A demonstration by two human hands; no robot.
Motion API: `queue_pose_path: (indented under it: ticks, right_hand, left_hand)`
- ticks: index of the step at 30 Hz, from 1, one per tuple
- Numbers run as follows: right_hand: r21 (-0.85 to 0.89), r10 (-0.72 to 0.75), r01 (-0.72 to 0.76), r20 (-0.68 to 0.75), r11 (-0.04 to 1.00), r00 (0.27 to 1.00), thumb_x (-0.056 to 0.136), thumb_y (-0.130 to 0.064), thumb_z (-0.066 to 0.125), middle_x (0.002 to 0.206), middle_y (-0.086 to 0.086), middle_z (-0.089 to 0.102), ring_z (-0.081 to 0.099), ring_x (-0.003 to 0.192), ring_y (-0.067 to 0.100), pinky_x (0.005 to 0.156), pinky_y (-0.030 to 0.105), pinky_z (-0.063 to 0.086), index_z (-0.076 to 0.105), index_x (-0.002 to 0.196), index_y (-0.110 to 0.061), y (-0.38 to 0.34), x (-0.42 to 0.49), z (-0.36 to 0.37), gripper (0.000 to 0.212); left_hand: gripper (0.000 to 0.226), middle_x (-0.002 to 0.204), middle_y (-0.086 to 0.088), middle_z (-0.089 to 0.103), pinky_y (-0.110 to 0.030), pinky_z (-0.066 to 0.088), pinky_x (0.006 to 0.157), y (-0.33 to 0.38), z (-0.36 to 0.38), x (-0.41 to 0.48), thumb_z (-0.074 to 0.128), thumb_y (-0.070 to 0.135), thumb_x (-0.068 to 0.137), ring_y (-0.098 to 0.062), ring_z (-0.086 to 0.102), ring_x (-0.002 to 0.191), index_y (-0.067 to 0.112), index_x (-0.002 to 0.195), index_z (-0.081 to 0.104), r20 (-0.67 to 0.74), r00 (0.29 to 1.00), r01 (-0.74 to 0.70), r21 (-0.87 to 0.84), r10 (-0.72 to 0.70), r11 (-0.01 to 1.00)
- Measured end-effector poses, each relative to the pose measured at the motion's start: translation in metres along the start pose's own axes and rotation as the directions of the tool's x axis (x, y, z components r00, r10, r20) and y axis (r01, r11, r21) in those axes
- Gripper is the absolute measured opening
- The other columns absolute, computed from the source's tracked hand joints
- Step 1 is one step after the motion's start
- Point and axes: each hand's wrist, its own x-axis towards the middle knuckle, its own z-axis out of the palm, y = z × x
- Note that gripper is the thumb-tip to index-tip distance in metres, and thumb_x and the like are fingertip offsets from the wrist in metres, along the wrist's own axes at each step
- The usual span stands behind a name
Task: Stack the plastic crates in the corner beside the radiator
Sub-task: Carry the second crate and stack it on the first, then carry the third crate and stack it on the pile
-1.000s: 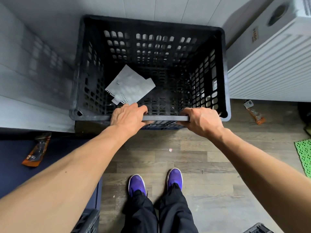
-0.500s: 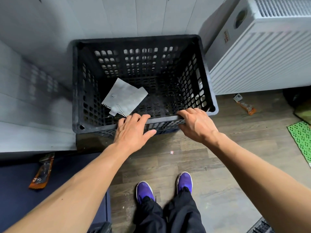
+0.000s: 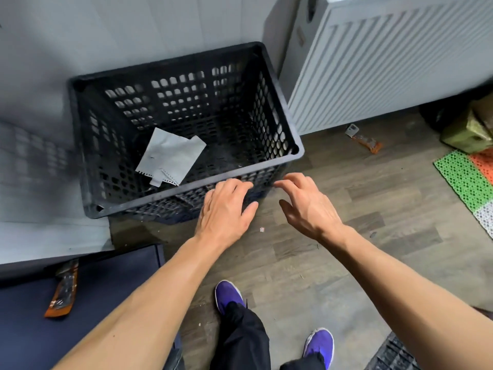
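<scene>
Left hand [image 3: 225, 209] and right hand [image 3: 306, 209] released the crate [image 3: 186, 98].

A black plastic crate [image 3: 205, 89] is set in the corner against the grey wall, just beside the white radiator [image 3: 386, 62], and torn sheets of white paper [image 3: 170, 156] are seen lying on its perforated bottom. The left grip [image 3: 224, 209] and the right grip [image 3: 306, 206] are held apart at the crate's near wall, fingers loosely spread, with nothing held in either. Whether the crate is touched by the left grip cannot be told.
</scene>
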Motion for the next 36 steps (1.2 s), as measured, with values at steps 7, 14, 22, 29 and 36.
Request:
queue_pose_path:
  ticks: [7,14,22,29,36]
  right_hand:
    - [0.088,0.215,-0.228,0.142,0.97,0.966,0.092,-0.029,0.053,0.131,0.002,0.05,0.042,0.127,0.024,0.093,0.042,0.048,0.046,0.138,-0.027,0.075,-0.091,0.009,0.047]
    - [0.174,0.403,-0.432,0.179,0.885,0.898,0.096,-0.03,0.05,0.135,0.004,0.05,0.042,0.13,0.023,0.102,0.035,0.039,0.043,0.142,-0.025,0.167,-0.212,0.006,0.047]
    - [0.303,0.621,-0.642,0.177,0.704,0.764,0.095,-0.031,0.051,0.137,0.006,0.051,0.047,0.129,0.025,0.101,0.037,0.041,0.044,0.142,-0.025,0.272,-0.35,0.022,0.048]
    - [0.395,0.784,-0.787,0.218,0.474,0.582,0.096,-0.033,0.05,0.138,0.006,0.05,0.048,0.127,0.028,0.097,0.04,0.043,0.042,0.143,-0.026,0.334,-0.477,0.035,0.048]
    - [0.514,0.871,-0.823,0.258,0.242,0.417,0.097,-0.033,0.05,0.136,0.006,0.051,0.05,0.125,0.027,0.098,0.04,0.044,0.041,0.144,-0.024,0.36,-0.557,0.049,0.048]
  left_hand:
    - [0.052,0.132,0.002,0.05,-0.037,0.035,0.101,0.074,0.057,-0.025,0.049,0.048,0.094,-0.022,0.044,0.123,0.025,0.141,0.043,0.238,0.971,0.006,0.024,-0.011,1.0]
    - [0.053,0.133,-0.003,0.052,-0.042,0.038,0.104,0.194,0.129,-0.047,0.047,0.049,0.095,-0.026,0.047,0.125,0.026,0.142,0.039,0.461,0.883,-0.122,0.039,0.091,0.992]
    - [0.053,0.129,-0.007,0.053,-0.042,0.042,0.101,0.331,0.228,-0.071,0.048,0.048,0.094,-0.028,0.05,0.123,0.024,0.141,0.04,0.625,0.74,-0.343,0.036,0.246,0.939]
    - [0.053,0.128,-0.007,0.054,-0.038,0.043,0.098,0.441,0.299,-0.104,0.048,0.047,0.095,-0.028,0.051,0.121,0.023,0.142,0.039,0.746,0.571,-0.527,0.014,0.342,0.85]
    - [0.054,0.128,-0.007,0.056,-0.039,0.044,0.099,0.503,0.352,-0.129,0.048,0.048,0.095,-0.024,0.053,0.122,0.021,0.141,0.04,0.826,0.429,-0.626,-0.02,0.366,0.779]
